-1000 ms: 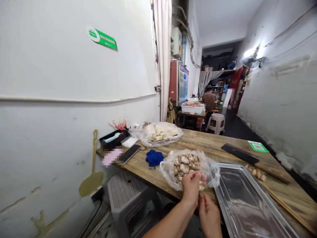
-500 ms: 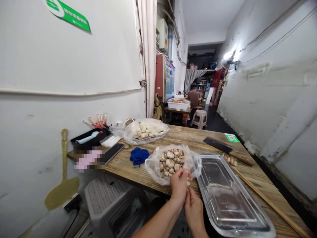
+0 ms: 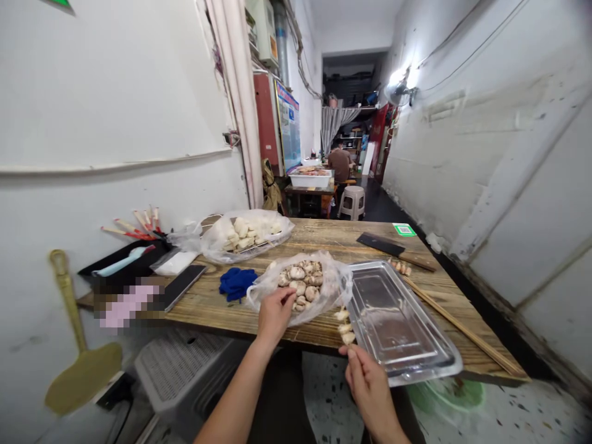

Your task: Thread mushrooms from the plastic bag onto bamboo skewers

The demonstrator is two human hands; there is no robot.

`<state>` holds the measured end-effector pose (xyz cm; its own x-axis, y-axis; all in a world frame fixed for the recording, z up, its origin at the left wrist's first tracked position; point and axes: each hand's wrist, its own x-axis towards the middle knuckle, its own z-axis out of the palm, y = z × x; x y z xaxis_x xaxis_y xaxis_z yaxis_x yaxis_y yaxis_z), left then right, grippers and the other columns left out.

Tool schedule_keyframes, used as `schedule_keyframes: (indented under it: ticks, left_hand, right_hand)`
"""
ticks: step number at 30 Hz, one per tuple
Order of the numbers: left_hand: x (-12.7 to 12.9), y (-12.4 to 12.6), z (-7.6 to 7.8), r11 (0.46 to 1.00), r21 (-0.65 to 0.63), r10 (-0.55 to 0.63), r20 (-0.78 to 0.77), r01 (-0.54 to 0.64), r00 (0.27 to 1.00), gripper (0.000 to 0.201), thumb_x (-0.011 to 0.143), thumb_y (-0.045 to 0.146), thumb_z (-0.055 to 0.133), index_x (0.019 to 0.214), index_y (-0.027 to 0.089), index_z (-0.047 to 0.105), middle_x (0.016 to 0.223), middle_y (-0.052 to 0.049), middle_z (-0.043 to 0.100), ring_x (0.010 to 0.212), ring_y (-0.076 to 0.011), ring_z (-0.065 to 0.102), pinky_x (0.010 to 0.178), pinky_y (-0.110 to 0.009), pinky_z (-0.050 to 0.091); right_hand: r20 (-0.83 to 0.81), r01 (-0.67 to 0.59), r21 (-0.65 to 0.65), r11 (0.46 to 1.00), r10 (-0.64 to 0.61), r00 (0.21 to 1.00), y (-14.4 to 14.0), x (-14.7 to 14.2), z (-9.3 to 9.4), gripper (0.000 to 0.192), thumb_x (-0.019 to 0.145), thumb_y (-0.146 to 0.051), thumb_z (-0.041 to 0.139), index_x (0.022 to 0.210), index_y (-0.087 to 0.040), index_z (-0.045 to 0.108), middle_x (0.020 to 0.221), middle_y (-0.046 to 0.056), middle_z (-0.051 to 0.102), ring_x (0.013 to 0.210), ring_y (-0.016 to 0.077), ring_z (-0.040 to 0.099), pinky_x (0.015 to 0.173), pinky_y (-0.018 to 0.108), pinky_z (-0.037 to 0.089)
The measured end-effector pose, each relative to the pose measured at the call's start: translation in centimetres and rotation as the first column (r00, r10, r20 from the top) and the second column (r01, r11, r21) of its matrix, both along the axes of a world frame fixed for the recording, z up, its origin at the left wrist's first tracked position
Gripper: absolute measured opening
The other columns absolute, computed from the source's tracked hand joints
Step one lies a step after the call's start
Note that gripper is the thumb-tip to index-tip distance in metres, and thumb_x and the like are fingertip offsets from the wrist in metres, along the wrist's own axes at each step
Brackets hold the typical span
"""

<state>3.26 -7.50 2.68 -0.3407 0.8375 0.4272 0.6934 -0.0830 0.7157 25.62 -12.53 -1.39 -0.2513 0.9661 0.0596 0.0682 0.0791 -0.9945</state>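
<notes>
My left hand (image 3: 276, 316) reaches over the near side of a clear plastic bag (image 3: 263, 295) full of brown-and-white mushrooms (image 3: 313, 292). Its thumb and fingers are pinched together at the mushrooms; whether one is caught between them is hidden. Between thumb and fingers, my right hand (image 3: 365, 376) grips the lower end of a skewer threaded with several pale mushroom pieces (image 3: 345, 327). The skewer points up and away, beside the left edge of a shallow metal tray (image 3: 393, 320). Most of its stick is covered by the pieces and my fingers.
Bamboo sticks (image 3: 462, 327), a cleaver (image 3: 382, 245) and finished-looking skewered pieces (image 3: 400, 267) lie right of the tray. A blue cloth (image 3: 237, 283), a bag of pale chunks (image 3: 250, 237), a phone (image 3: 185, 287) and a black box (image 3: 120, 262) are leftward. Someone sits far back (image 3: 340, 161).
My hands, together at the skewer before, have parted. The left went up and left to the mushrooms; the right holds the skewer lower. The camera view has turned rightward.
</notes>
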Motion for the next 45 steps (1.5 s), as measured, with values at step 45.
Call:
schedule_keyframes:
  ticks: [45]
  left_hand:
    - [1.5,2.4,0.4,0.943,-0.26,-0.074,0.448,0.209,0.891,0.018,0.075,0.019,0.05,0.089,0.014,0.06,0.069,-0.004,0.063,0.067,-0.0149,0.058,0.066,-0.027,0.043]
  right_hand:
    - [0.002,-0.117,0.059,0.991,0.117,0.993,-0.2,-0.8,1.5,0.041,0.083,-0.047,0.032,0.081,-0.013,0.056,0.044,-0.008,0.026,0.038,0.0081,0.027,0.038,0.019,0.018]
